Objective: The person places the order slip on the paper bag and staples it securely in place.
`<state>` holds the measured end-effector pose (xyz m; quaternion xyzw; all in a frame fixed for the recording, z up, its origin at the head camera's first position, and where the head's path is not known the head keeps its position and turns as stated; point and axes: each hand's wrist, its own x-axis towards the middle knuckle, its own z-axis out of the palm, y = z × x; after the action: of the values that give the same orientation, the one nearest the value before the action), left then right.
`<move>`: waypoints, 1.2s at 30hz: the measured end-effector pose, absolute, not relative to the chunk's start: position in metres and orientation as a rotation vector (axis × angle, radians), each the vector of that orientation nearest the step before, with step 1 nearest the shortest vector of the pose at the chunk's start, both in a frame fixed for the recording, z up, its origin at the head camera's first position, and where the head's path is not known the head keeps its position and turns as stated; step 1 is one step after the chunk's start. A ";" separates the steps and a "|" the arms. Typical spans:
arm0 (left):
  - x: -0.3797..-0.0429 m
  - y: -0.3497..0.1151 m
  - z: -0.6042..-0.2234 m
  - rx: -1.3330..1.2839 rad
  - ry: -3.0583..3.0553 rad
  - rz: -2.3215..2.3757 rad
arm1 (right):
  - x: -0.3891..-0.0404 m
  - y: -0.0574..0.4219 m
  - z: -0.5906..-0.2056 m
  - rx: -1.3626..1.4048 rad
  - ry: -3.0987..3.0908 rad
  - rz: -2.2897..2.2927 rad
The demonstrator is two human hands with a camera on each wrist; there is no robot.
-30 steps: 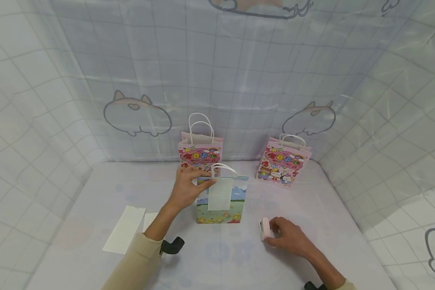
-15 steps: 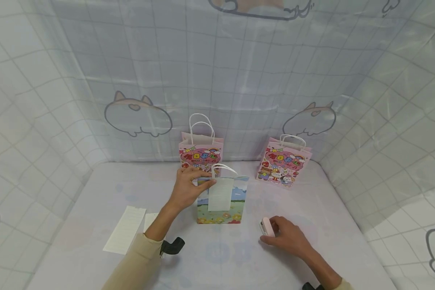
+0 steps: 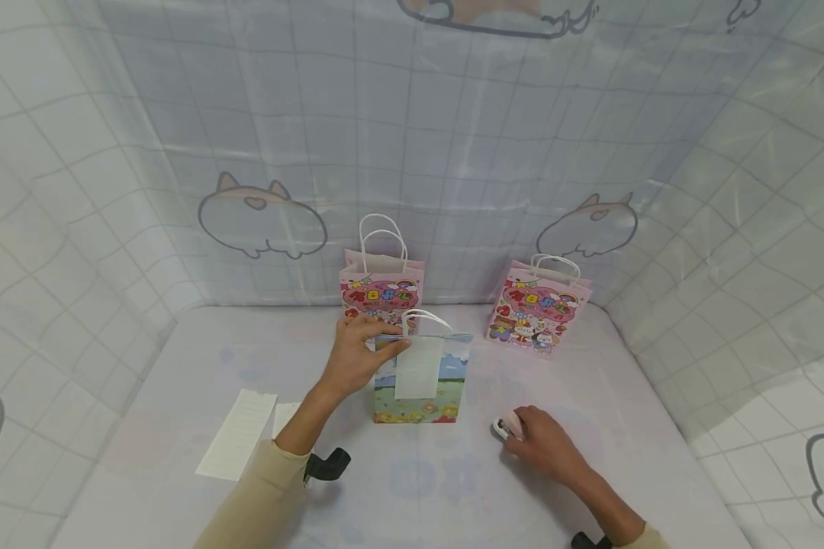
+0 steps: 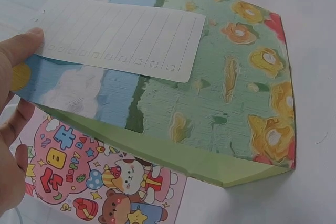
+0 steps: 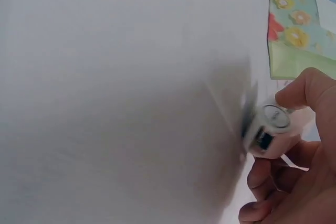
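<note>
A paper gift bag [image 3: 422, 410] printed with sky and flowers stands upright in the middle of the table. Against its front lies a white checklist slip [image 3: 417, 370], lined and with small boxes in the left wrist view. My left hand [image 3: 353, 354] pinches the slip and the bag's top edge at the left corner, thumb [image 4: 34, 35] in front and fingers behind. To the right of the bag, my right hand [image 3: 548, 448] grips a small pink stapler [image 5: 273, 129] low over the table. Part of the stapler is hidden by the fingers.
Two pink cartoon gift bags with white handles stand at the back: one bag [image 3: 378, 288] directly behind the flowered bag, another bag [image 3: 539, 309] to the right. More paper slips [image 3: 236, 435] lie at the left, partly under the left forearm. Grid-patterned curtains [image 3: 439, 152] surround the table.
My right hand has turned the pink stapler within its grip, from nearly upright in view to tilted, and its fingers now cover more of it. My left hand keeps its hold on slip and bag.
</note>
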<state>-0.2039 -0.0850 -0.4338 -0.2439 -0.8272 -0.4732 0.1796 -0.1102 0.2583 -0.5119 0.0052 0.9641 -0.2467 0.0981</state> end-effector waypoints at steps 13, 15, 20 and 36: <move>-0.204 -0.085 -0.435 -0.687 -2.334 -1.347 | -0.115 0.263 -0.503 -0.033 2.803 -0.846; -0.203 -0.085 -0.434 -0.681 -2.337 -1.349 | -0.116 0.263 -0.502 -0.045 2.798 -0.858; -0.203 -0.085 -0.434 -0.681 -2.338 -1.343 | -0.120 0.263 -0.496 -0.048 2.765 -0.912; -0.202 -0.084 -0.434 -0.677 -2.334 -1.350 | -0.140 0.280 -0.447 -0.203 2.779 -1.085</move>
<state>-0.2016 -0.0836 -0.4340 -0.2394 -0.8260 -0.4777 0.1797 -0.1396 0.2800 -0.4467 -0.0677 0.9267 -0.3619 0.0755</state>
